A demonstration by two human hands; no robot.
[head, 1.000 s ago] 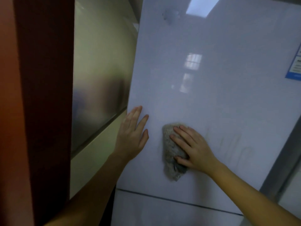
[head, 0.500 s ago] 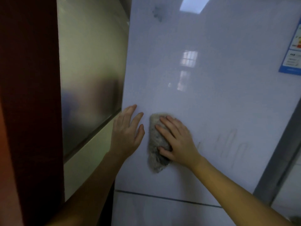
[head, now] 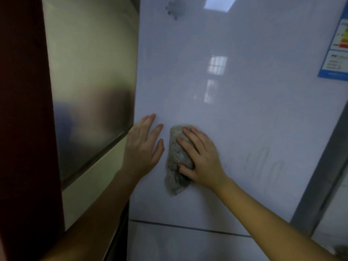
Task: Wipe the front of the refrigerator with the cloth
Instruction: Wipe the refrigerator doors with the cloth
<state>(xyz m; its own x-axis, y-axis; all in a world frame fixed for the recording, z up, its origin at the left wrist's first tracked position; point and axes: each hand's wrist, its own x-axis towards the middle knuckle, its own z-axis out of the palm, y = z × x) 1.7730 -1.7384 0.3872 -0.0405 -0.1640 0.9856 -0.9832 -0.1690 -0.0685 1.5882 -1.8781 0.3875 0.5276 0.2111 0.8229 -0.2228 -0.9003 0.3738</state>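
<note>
Two bare forearms reach up from the bottom edge toward the refrigerator [head: 244, 110]. Its white, glossy front is split by a dark horizontal seam [head: 188, 227] well below the cloth [head: 176, 153].

The cloth is a grey, speckled, bunched wad lying flat against the upper door panel. Its long axis runs nearly upright, leaning slightly, with the rounded end up and the ragged, tapering end pointing down. The right hand [head: 202, 159] presses it to the door from the cloth's right side. The fingers are straight and a little spread across its upper half, and the thumb bears on its lower part.

Just left of the cloth, and apart from it, the left hand [head: 143, 147] rests flat on the door near the panel's left edge — fingers spread and pointing up, holding nothing.

Right of the cloth, faint looping streaks [head: 263, 162] mark the panel. Further left of it stands a brushed-metal side panel [head: 90, 91], then a dark red frame [head: 24, 129].

Far above and to the right of the cloth, a blue-bordered label [head: 337, 53] sticks to the door. High above the cloth sits a grey smudge [head: 173, 10].
</note>
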